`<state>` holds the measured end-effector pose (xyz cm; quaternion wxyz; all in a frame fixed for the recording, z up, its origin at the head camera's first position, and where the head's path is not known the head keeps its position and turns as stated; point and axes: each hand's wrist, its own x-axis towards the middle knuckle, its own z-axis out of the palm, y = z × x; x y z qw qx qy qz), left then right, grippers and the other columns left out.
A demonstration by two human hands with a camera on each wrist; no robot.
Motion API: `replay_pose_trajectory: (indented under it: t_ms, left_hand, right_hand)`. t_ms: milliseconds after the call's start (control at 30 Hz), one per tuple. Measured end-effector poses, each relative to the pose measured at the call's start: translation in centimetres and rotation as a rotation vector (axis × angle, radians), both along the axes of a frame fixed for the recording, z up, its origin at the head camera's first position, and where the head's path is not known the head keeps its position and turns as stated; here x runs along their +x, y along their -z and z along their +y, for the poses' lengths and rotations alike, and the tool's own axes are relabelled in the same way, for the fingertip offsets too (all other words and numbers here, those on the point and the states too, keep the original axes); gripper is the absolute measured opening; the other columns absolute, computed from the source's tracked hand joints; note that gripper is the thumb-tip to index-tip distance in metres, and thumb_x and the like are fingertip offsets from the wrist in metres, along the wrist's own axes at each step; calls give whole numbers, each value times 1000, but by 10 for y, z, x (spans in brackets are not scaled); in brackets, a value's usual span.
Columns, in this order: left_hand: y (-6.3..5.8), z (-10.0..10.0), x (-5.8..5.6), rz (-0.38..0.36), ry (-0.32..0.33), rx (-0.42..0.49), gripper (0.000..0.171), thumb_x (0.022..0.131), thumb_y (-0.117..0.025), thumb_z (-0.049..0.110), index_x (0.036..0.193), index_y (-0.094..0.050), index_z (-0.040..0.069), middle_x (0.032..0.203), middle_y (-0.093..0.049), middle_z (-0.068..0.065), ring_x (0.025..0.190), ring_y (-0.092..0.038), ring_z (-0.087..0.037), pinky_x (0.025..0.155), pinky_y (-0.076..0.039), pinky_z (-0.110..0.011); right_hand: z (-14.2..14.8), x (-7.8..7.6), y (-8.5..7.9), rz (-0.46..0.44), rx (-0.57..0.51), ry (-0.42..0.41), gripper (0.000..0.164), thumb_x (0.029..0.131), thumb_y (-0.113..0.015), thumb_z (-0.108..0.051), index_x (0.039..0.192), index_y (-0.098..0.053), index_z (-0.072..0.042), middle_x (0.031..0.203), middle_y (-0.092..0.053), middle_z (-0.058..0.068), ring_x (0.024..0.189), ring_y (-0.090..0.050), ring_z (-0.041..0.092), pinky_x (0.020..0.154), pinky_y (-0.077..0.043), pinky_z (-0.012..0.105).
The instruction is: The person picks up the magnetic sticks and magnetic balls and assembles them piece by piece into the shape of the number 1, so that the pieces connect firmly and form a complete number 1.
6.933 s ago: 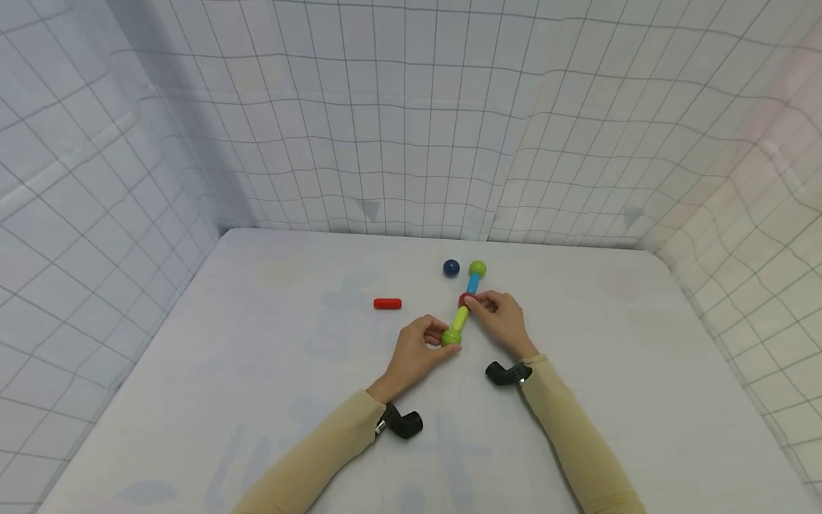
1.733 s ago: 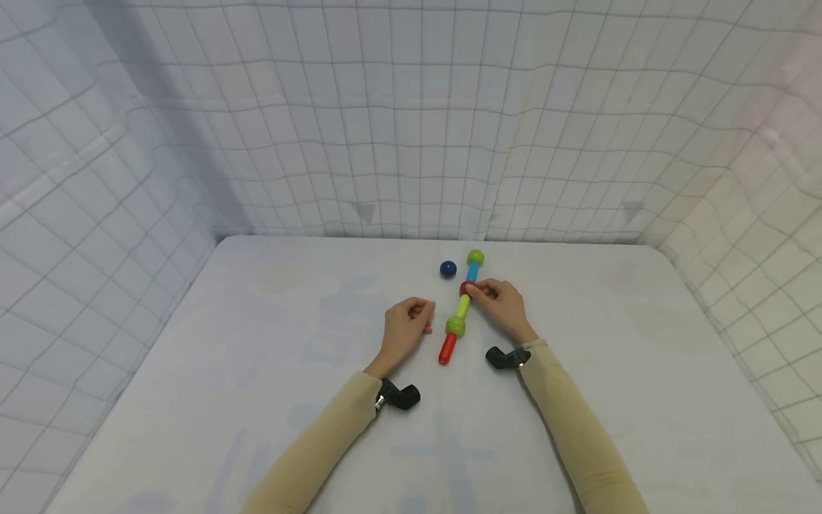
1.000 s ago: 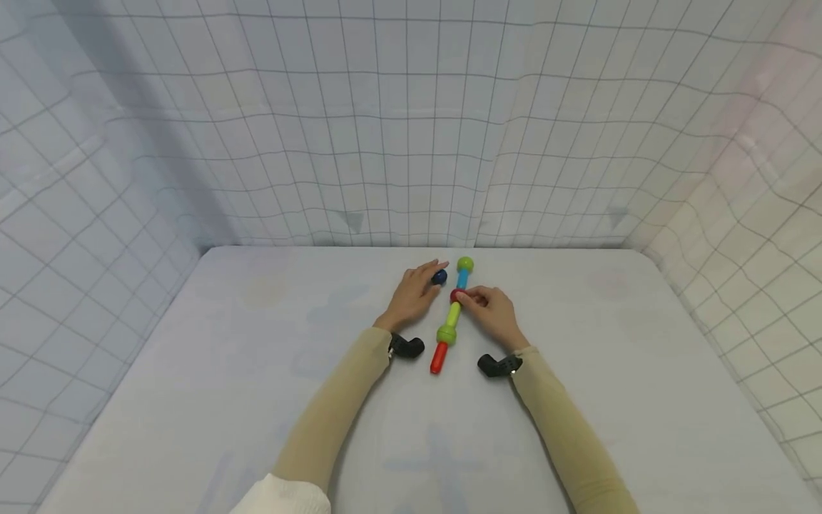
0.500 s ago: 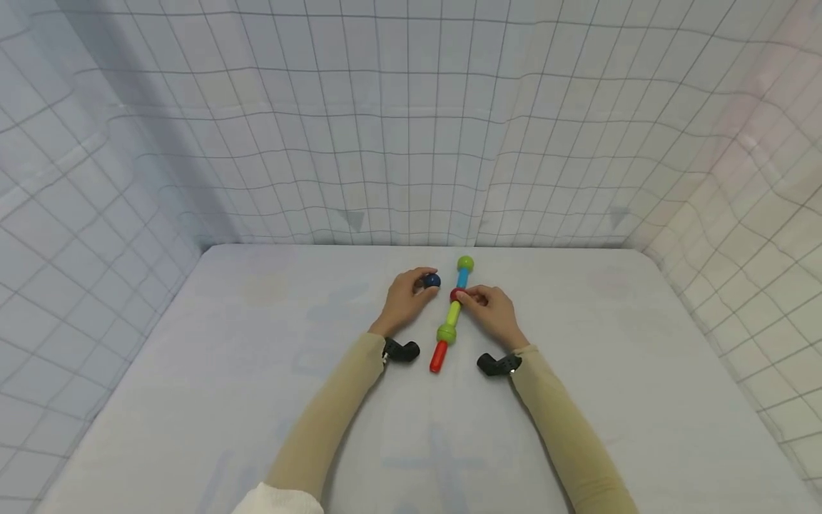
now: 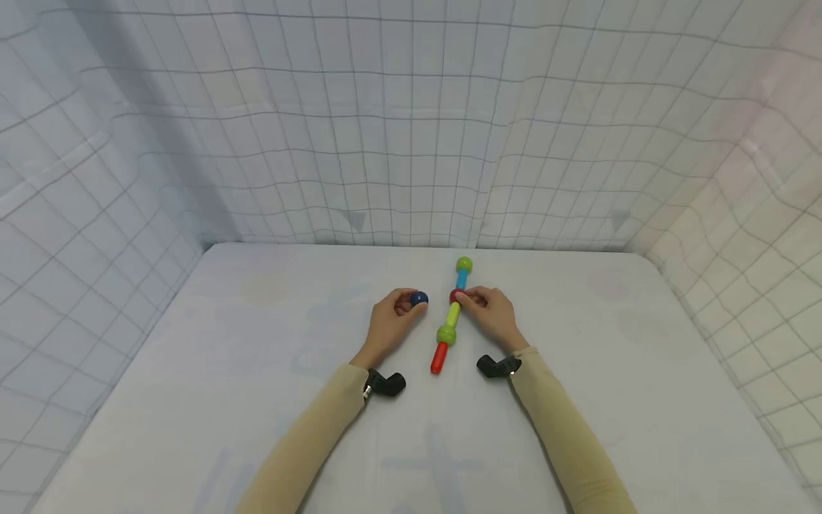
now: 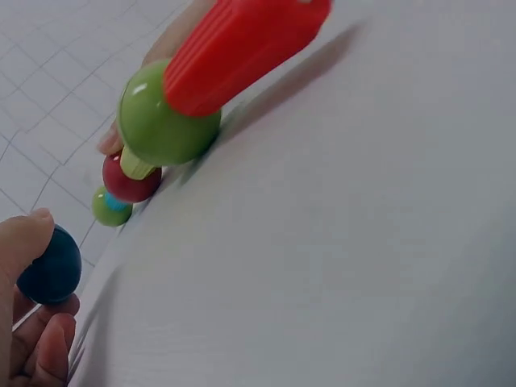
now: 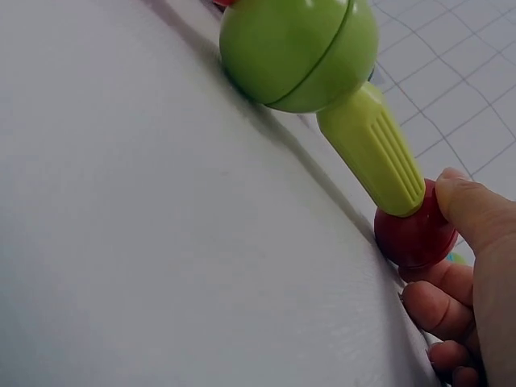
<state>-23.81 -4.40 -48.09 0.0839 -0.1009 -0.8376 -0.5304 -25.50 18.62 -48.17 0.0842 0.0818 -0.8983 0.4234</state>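
Note:
Between thumb and fingers, my left hand (image 5: pixel 388 318) pinches a dark blue ball (image 5: pixel 419 298), just left of a joined chain of balls and rods. From far to near, that chain runs green ball (image 5: pixel 464 264), blue rod (image 5: pixel 462 280), red ball (image 5: pixel 457 295), yellow-green rod (image 5: pixel 453 314), larger green ball (image 5: pixel 446 334) and red rod (image 5: pixel 439 358). My right hand (image 5: pixel 493 314) grips the red ball in the chain's middle. In the right wrist view, thumb and fingers close round this red ball (image 7: pixel 413 234). The left wrist view shows the blue ball (image 6: pixel 53 270) held apart from the chain.
The pieces lie on a white-covered table (image 5: pixel 578 400). White curtains with a grid pattern (image 5: pixel 411 128) hang behind it and along both sides. A black wrist camera (image 5: pixel 387 384) sits on the left wrist, another black camera (image 5: pixel 498 366) on the right.
The red rod, once lying apart on the left, joined the chain's near end. My left hand then reached the blue ball, took hold and drew it nearer and leftward. The right hand kept its grip.

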Motion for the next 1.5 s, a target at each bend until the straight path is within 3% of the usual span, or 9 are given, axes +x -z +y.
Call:
replay_pose_trajectory:
  t_ms: [500, 1000, 1167, 1300, 1433, 1500]
  left_hand:
    - [0, 1, 61, -27, -27, 98, 35, 85, -73, 30, 110, -65, 8, 86, -61, 1, 77, -55, -12, 68, -46, -24]
    - [0, -6, 87, -31, 9, 164, 34, 85, -74, 28, 111, -65, 8, 88, -61, 0, 79, -55, -14, 69, -45, -23]
    - [-6, -5, 90, -44, -7, 185, 33, 86, -73, 21, 112, -64, 2, 90, -62, -6, 82, -56, -19, 71, -47, -25]
    - [-16, -5, 94, -67, -18, 199, 32, 86, -72, 14, 111, -63, -2, 90, -62, -8, 82, -56, -22, 71, -47, -26]
    - [-11, -7, 93, -61, -24, 210, 33, 86, -73, 21, 111, -64, 2, 90, -61, -4, 81, -55, -16, 70, -47, -24]
    - [-7, -9, 91, -55, -30, 217, 34, 86, -73, 26, 111, -64, 5, 91, -61, -1, 81, -55, -14, 70, -47, -24]
  right_hand:
    - [-6, -10, 3, 13, 37, -28, 43, 90, -59, -50, 104, -73, -12, 80, -62, -1, 76, -51, 18, 68, -38, 33]
    - [-11, -11, 6, 47, 71, -34, 45, 92, -59, -45, 111, -70, -6, 81, -61, 3, 77, -49, 20, 69, -38, 33]
    - [-15, 0, 4, 51, 7, 13, 41, 93, -60, -40, 113, -68, -6, 81, -59, 3, 75, -49, 19, 68, -38, 32]
    - [-22, 18, 0, 56, -91, 85, 36, 93, -61, -32, 114, -63, -3, 80, -56, 6, 71, -48, 19, 64, -38, 30]
    - [-29, 43, -3, 39, -192, 127, 26, 94, -61, -27, 103, -59, -3, 74, -57, 6, 60, -52, 17, 55, -40, 26]
    - [-34, 57, -5, -15, -223, 120, 23, 94, -61, -28, 95, -59, -5, 67, -57, 5, 51, -53, 16, 48, -40, 25]
